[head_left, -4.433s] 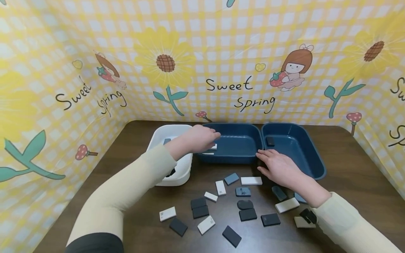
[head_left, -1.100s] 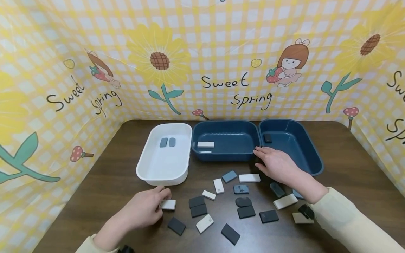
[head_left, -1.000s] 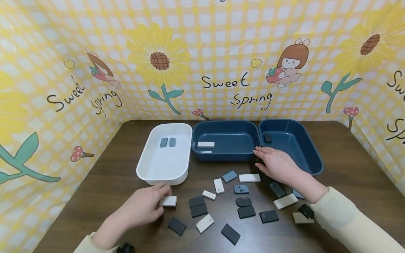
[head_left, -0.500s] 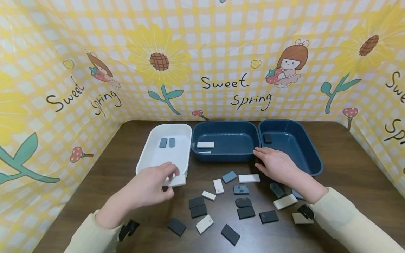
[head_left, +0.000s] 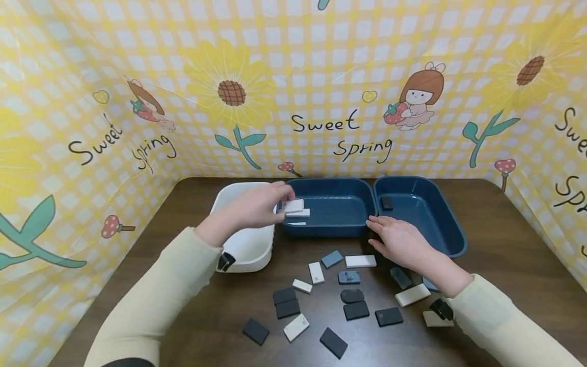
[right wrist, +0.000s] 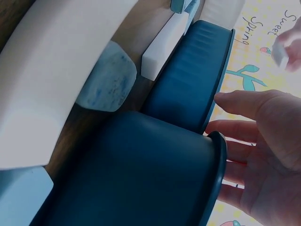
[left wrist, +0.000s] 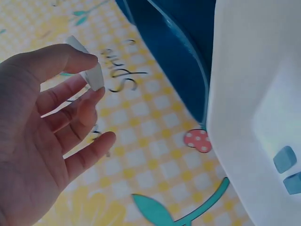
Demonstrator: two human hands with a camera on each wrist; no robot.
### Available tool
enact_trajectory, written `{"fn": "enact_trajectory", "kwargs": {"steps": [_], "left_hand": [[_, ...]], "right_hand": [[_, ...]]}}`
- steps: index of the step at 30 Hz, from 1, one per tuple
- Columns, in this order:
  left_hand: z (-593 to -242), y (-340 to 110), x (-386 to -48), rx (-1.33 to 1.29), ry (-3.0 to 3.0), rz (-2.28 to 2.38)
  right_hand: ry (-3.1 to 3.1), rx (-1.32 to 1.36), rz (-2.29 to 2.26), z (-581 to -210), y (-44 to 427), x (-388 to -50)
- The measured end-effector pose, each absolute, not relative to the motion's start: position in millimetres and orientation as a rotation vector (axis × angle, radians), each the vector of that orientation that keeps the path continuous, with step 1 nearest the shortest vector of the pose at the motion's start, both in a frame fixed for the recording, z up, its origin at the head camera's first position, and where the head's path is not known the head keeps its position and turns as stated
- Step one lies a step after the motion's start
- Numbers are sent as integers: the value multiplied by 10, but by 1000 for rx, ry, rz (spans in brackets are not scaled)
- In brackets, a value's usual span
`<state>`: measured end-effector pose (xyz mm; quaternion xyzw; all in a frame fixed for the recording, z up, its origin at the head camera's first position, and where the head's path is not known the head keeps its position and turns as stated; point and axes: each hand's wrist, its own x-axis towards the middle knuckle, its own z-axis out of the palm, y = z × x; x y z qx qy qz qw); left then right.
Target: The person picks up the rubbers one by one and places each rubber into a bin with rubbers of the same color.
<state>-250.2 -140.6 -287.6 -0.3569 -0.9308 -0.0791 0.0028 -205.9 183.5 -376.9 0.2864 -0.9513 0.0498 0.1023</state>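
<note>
Over the middle tray point(head_left: 341, 210), left grip point(head_left: 261, 205) pinches a white block point(head_left: 294, 206), best lowered gently; right grip point(head_left: 402, 242) holds nothing.

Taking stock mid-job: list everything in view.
Table: 1, brown, beneath
Cloth: 1, yellow-checked, behind
Left bin: 1, white, tabletop
Middle bin, right bin: 2, blue, tabletop
White blocks: 9, whitish, table 6, middle bin 2, held 1
Blue blocks: 6, blue, table 4, left bin 2
Black blocks: 8, black, table 7, right bin 1
Sleeves: 2, cream, foreground
Wrist mounts: 2, black, at sleeves
Left hand: 1, bare, pinching white block
Right hand: 1, bare, at middle bin's corner
</note>
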Motion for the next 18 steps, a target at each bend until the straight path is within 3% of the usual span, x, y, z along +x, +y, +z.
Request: {"fn": "enact_trajectory", "kwargs": {"steps": [9,18], "left_hand": [[-2954,-1136,-3130,-944,-3065,-39],[-3137,-897,-3440,-934,-3066,179]], "right_hand": [[-2804,846,143,-3773,1842,-2062],[-2800,842,142,-3784,1840,-2069]]}}
